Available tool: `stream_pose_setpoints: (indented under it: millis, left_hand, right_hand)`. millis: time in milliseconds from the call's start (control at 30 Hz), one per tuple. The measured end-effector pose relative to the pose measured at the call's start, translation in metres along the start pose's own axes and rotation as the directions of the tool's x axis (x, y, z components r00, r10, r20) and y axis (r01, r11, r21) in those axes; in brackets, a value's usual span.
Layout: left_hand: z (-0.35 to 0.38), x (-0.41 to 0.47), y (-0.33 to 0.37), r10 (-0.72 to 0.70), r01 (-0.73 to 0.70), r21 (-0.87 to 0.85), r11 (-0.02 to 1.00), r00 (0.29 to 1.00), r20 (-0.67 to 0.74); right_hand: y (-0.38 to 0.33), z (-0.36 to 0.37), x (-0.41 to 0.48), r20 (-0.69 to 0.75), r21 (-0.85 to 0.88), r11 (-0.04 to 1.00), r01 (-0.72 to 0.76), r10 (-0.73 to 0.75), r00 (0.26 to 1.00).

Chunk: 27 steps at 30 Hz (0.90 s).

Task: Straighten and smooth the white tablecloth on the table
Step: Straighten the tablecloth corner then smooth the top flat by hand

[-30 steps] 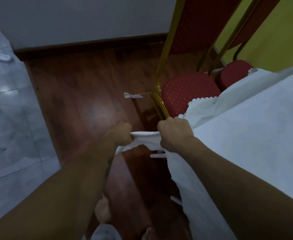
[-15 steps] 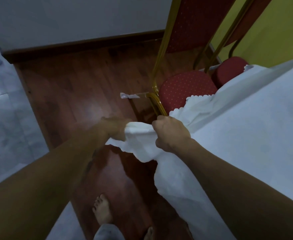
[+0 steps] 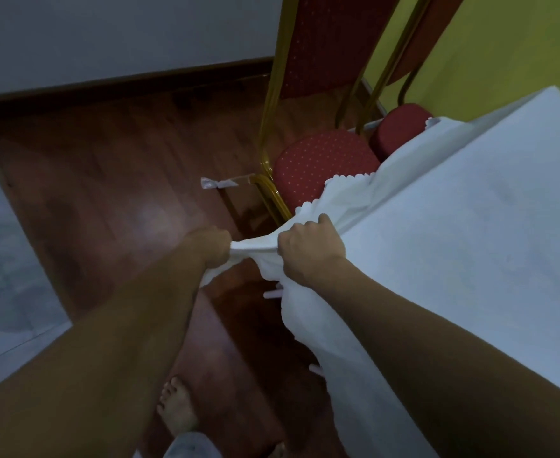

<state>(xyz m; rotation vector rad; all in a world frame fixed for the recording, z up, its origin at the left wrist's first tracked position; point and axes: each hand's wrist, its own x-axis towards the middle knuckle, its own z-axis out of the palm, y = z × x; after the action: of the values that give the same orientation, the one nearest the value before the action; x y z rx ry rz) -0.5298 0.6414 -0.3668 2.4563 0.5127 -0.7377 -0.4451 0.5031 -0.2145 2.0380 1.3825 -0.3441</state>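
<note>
Head view: clenching the cloth (image 3: 470, 226) at its near corner, fisting the bunched end in the left hand (image 3: 211, 247) above the floor (image 3: 106, 193), gripping a fold just beside it in the right hand (image 3: 310, 252), holding a short band taut between. Covering the table on the right, hanging down its side, overlapping the nearer chair (image 3: 321, 163) seat with a scalloped hem.
</note>
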Motion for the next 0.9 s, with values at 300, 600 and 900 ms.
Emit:
stream_pose_setpoints:
  millis: [300, 600, 900]
  left_hand:
    - [-0.014, -0.028, 0.061, 0.26, -0.299, -0.254, 0.92, 0.949, -0.176]
    - [-0.029, -0.08, 0.082, 0.037, -0.033, 0.04, 0.999, 0.995, -0.096]
    - [-0.033, -0.121, 0.171, -0.106, 0.011, -0.197, 0.98, 0.871, -0.48]
  right_hand:
    - [0.003, 0.024, -0.053, -0.378, 0.296, 0.955, 0.006, 0.111, 0.919]
    - [0.029, 0.137, -0.204, -0.248, 0.498, 0.846, -0.192, 0.351, 0.903]
    - [0.02, 0.194, -0.282, -0.241, 0.625, 0.737, -0.258, 0.497, 0.834]
